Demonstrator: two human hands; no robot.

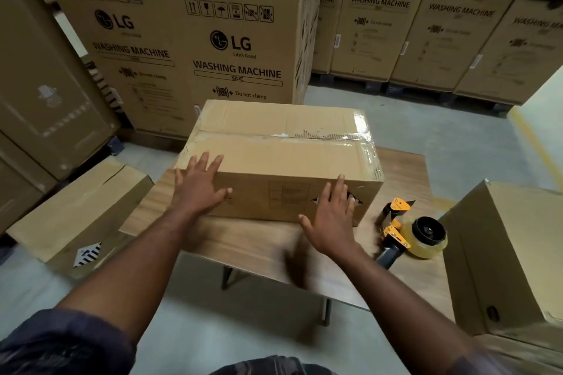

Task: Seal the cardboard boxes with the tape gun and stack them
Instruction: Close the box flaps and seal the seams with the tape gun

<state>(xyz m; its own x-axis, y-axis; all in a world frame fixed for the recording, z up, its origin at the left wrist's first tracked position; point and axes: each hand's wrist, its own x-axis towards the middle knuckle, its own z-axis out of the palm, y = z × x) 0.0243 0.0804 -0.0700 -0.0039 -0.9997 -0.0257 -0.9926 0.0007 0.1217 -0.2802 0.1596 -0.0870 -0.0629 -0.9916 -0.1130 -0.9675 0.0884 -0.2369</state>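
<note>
On my feed, the brown cardboard box (274, 158) sits in the middle of the light wooden table (265, 250), its flaps closed. A strip of clear tape (329, 136) runs along the right part of the top seam and wraps over the right end; I cannot tell whether the left part of the seam is taped.

The left hand (198, 186) lies on the near left corner of the box. Its fingers are spread and straight over the top edge, pressing flat and gripping nothing. The right hand (330, 219) lies flat against the near face towards the right end, with its fingers straight and pointing up and nothing held in it.

The yellow and black tape gun (408, 231), loaded with a roll of clear tape, lies on the table to the right of the box, apart from it. Its dark handle runs behind the right forearm, and neither hand touches it.

A second plain cardboard box (79, 207) stands on the grey floor to the left of the table, and a third cardboard box (493, 253) stands close by on the right. Tall printed washing machine cartons (195, 39) are stacked along the far side.
</note>
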